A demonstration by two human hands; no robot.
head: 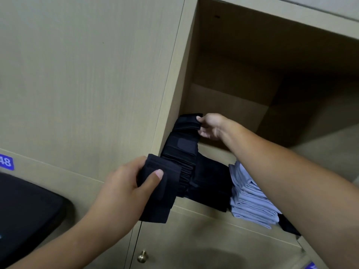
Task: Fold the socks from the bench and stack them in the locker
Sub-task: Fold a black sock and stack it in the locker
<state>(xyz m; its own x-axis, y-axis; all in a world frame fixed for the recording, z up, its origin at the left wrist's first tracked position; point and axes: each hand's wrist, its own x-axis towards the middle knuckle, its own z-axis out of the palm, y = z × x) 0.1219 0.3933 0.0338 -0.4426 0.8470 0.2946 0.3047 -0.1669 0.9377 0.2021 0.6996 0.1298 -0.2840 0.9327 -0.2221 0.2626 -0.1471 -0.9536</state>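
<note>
- The open locker (242, 98) held a row of folded black socks (180, 150) along its left wall, with a stack of blue socks (250, 199) just beside them.
- My left hand (124, 185) gripped one folded sock (155, 193) at the row's near end, thumb pressed on top.
- My right hand (210, 126) pinched the far sock (187, 123), inside the locker.
- A brass knob (142, 256) sat on the door below.

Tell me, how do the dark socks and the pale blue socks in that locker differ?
The dark socks are near black; the pale blue socks are light. The dark stack stands taller, against the locker's left wall; the blue pile sits lower, to its right. The right hand grips the dark stack's top; nothing touches the blue pile. Both are folded.
</note>
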